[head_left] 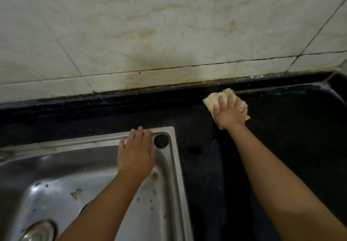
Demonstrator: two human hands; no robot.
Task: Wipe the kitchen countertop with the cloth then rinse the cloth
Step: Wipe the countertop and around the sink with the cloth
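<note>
A pale yellow cloth (212, 100) lies flat on the black countertop (293, 128), close to the back wall. My right hand (230, 112) presses down on the cloth with fingers spread and straight, covering most of it. My left hand (136, 153) rests flat, fingers straight, on the back right rim of the steel sink (177, 167), holding nothing.
A dark round hole (161, 140) sits in the sink's rim corner beside my left fingers. The sink basin has rusty specks and a drain (38, 231) at the lower left. A stained tiled wall (169, 34) rises behind the counter. A raised counter edge runs at the far right.
</note>
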